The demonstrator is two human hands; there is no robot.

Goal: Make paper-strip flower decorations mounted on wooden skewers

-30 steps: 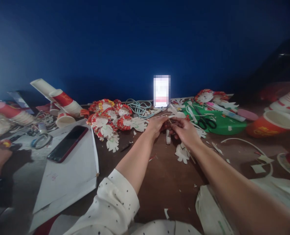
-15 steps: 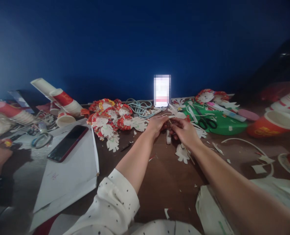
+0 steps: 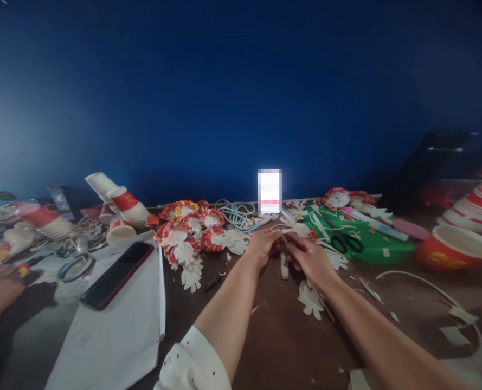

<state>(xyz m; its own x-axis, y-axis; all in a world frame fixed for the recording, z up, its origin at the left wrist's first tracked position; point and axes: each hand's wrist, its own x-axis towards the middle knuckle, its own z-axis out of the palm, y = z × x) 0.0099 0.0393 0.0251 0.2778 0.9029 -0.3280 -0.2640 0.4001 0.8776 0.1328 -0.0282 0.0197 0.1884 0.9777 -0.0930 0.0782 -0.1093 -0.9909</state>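
My left hand (image 3: 264,246) and my right hand (image 3: 308,257) meet over the middle of the brown table, fingers closed in a pinch. Between the fingertips shows a thin pale strip (image 3: 283,238); most of it is hidden by the fingers. Just below the hands lies a small whitish tube (image 3: 284,266). A white paper cutout with scalloped ends (image 3: 310,299) rests beneath my right wrist. To the left of my left hand is a pile of red-and-white paper crafts (image 3: 179,238) with white cutouts.
A black phone (image 3: 119,275) lies on a white board (image 3: 114,336) at left. Black scissors (image 3: 346,244) rest on green sheet material (image 3: 387,252). Paper cups (image 3: 448,252) stand right, more cups (image 3: 129,206) left. Another person's hand (image 3: 0,292) is at far left.
The camera view has tilted up, so the table things sit lower in the picture. Both my hands stay together in the same pinch, with little other movement.
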